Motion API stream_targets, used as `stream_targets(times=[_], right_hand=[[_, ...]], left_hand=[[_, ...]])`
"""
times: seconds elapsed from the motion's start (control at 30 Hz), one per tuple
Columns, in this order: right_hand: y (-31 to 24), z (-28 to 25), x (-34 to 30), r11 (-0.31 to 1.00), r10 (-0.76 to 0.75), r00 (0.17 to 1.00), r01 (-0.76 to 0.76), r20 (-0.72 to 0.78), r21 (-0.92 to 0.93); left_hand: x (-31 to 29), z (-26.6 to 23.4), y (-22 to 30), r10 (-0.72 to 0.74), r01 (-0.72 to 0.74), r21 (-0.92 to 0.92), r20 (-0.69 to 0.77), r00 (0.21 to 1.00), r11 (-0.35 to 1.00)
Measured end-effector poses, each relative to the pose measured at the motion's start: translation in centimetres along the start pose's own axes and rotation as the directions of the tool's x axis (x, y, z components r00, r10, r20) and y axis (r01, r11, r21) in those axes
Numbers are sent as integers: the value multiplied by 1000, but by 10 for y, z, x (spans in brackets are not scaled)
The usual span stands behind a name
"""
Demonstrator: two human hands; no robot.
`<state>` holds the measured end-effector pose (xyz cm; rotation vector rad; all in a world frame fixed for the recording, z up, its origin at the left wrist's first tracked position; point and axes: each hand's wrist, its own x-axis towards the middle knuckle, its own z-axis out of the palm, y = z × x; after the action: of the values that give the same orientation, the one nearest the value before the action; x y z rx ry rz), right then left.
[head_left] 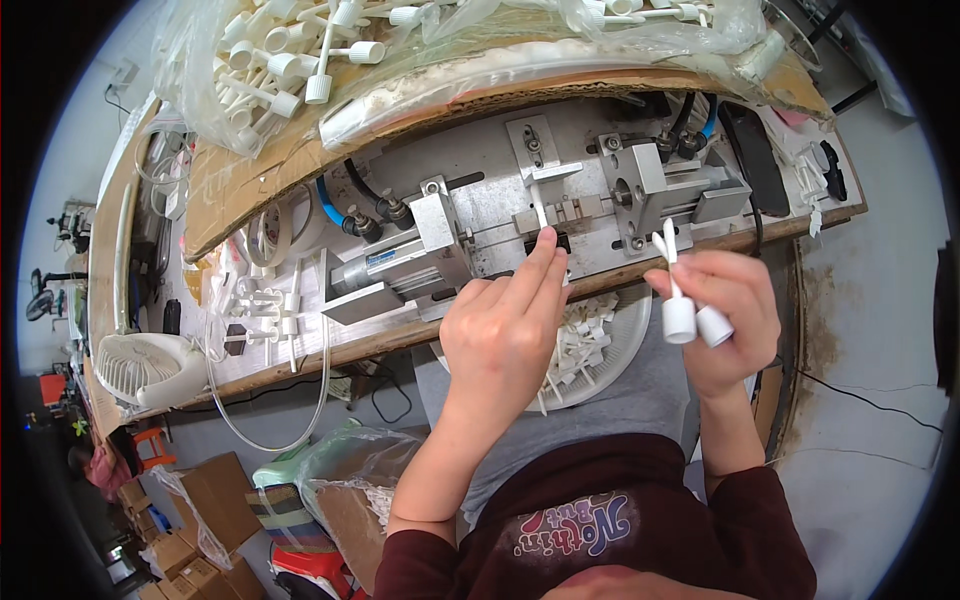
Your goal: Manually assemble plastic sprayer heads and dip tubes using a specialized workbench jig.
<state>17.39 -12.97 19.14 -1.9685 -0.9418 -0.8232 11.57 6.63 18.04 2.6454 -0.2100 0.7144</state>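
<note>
My left hand [505,330] reaches to the middle of the metal jig [570,212], index and middle fingers stretched out side by side. Its index fingertip touches the lower end of a white plastic stem [540,203] lying in the jig; the thumb is hidden. Right of the jig, my right hand [735,315] is closed on two white plastic capped stems [680,312], pinched by their thin parts, with the round hollow caps hanging downward. Metal pneumatic cylinders flank the jig, the left cylinder [385,275] and the right cylinder [690,190].
A cardboard sheet [230,205] above the jig bears a heap of white capped stems [285,70] in clear plastic. Below the bench edge, a round white basin [630,350] holds small white pieces. A white fan [150,368] and a black phone [752,160] stand at either side.
</note>
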Motion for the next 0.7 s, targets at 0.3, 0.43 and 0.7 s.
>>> stream_targets(times=[0.3,0.43,0.7], right_hand=[[-11,11,-1,976,-215,968,218,126,-16],[-7,19,0,974,-228,963,226,140,31],[9,24,-5,994,-108,992,109,64,-11]], left_hand=[[-6,-29,17,-91,68,-671,0,996,739],[-8,-34,21,-156,141,-655,36,987,742],[-12,-3,-3,31,-43,-126,-98,995,991]])
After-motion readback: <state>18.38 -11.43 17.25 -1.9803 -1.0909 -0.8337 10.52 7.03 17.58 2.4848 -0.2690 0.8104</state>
